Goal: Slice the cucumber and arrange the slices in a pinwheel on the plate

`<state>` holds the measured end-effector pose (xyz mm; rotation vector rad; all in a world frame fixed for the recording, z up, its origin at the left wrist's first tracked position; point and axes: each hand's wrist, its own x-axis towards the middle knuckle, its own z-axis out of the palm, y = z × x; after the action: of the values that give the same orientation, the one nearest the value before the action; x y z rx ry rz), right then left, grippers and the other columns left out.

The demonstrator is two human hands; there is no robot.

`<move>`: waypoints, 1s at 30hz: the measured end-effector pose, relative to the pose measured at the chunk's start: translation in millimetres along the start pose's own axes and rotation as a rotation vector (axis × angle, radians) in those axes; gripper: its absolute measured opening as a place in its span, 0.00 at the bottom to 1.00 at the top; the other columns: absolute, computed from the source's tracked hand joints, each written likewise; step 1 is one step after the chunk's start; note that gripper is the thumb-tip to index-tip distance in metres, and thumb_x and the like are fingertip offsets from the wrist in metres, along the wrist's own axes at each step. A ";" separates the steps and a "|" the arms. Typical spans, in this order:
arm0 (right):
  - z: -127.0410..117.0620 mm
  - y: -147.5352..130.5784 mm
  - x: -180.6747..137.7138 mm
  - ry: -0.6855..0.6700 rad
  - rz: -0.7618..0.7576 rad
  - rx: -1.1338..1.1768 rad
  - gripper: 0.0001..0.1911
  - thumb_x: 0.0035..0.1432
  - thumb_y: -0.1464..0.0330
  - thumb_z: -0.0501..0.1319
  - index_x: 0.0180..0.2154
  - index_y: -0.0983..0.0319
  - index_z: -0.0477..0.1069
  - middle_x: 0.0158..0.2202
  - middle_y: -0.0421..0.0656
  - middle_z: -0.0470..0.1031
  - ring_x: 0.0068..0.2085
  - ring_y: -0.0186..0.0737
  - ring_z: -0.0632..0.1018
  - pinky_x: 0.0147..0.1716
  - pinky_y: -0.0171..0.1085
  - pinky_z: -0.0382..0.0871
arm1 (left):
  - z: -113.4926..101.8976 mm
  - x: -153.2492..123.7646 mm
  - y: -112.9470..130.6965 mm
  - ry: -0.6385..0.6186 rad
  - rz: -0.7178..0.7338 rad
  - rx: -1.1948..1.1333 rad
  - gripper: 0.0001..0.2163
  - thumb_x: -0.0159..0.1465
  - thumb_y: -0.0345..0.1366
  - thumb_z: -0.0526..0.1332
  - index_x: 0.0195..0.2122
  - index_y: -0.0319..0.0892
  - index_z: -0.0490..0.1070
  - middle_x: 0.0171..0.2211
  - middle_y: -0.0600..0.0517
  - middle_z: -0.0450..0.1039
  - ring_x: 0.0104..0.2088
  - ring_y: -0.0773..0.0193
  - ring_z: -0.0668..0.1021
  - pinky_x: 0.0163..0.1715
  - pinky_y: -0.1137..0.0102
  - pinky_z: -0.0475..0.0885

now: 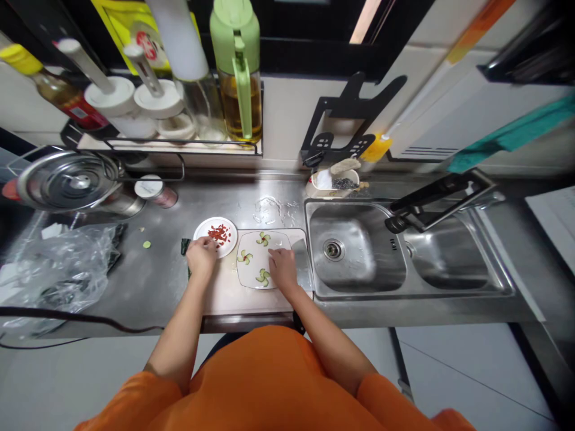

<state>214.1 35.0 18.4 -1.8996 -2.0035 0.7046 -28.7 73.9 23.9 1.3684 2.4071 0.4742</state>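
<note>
Three cucumber pinwheels are sitting on a square white plate, which is lying flat on a pale cutting board at the front of the steel counter. A double sink is lying just to the right, with a faucet reaching over it. A crumpled plastic bag and a pot lid are lying well to the left. The plate's edges are running roughly square to the counter front, with no long axis. A small round plate of red pieces is touching its left side. The right hand is resting palm down on the square plate's right half. The left hand is curling its fingers at the round plate's near rim. Whether either hand is gripping anything cannot be told.
</note>
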 end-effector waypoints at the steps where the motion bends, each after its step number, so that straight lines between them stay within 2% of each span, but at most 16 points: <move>1: 0.8 -0.6 -2.3 -0.004 0.000 0.008 0.19 0.60 0.73 0.52 0.50 0.60 0.72 0.42 0.48 0.71 0.45 0.46 0.64 0.46 0.41 0.59 | -1.1 3.7 -5.9 0.030 -0.031 0.016 0.15 0.57 0.37 0.56 0.42 0.40 0.76 0.40 0.43 0.75 0.40 0.55 0.75 0.45 0.64 0.67; 5: 4.4 -4.0 -7.2 -0.003 -0.013 0.035 0.18 0.60 0.72 0.52 0.48 0.61 0.74 0.42 0.48 0.71 0.45 0.46 0.64 0.45 0.41 0.59 | 2.1 14.5 -14.9 0.048 -0.048 0.048 0.16 0.58 0.37 0.56 0.44 0.39 0.76 0.42 0.41 0.74 0.43 0.55 0.74 0.47 0.64 0.67; 13: 2.9 -5.1 -9.9 0.016 -0.027 0.053 0.17 0.59 0.74 0.53 0.47 0.62 0.75 0.41 0.48 0.72 0.45 0.46 0.65 0.46 0.42 0.60 | 7.9 20.0 -8.8 0.020 0.005 0.076 0.15 0.58 0.36 0.55 0.42 0.38 0.76 0.38 0.40 0.75 0.41 0.54 0.75 0.45 0.64 0.67; 20: 1.6 -1.5 -13.6 0.033 -0.046 0.050 0.16 0.59 0.73 0.53 0.46 0.62 0.75 0.40 0.48 0.72 0.45 0.45 0.65 0.48 0.42 0.59 | -0.3 18.4 -7.3 -0.031 -0.049 0.034 0.12 0.58 0.38 0.55 0.33 0.39 0.77 0.35 0.43 0.77 0.39 0.56 0.75 0.43 0.66 0.67; 25: -1.1 4.6 -18.7 0.042 -0.062 0.083 0.17 0.59 0.73 0.52 0.45 0.62 0.76 0.40 0.48 0.73 0.44 0.45 0.66 0.47 0.43 0.59 | -12.1 1.3 -5.9 -0.045 0.013 -0.019 0.12 0.58 0.41 0.56 0.32 0.40 0.76 0.35 0.46 0.77 0.39 0.57 0.76 0.43 0.67 0.67; 30: -5.2 16.7 -28.8 0.077 -0.076 0.094 0.16 0.58 0.73 0.53 0.44 0.62 0.76 0.39 0.48 0.74 0.43 0.45 0.67 0.46 0.42 0.60 | -3.3 -35.5 15.7 -0.186 0.239 -0.186 0.11 0.59 0.39 0.56 0.34 0.42 0.76 0.37 0.48 0.77 0.39 0.60 0.76 0.44 0.68 0.68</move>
<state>233.5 7.4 17.3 -1.7607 -1.9488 0.6835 -1.1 50.4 38.0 1.5481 2.0095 0.5870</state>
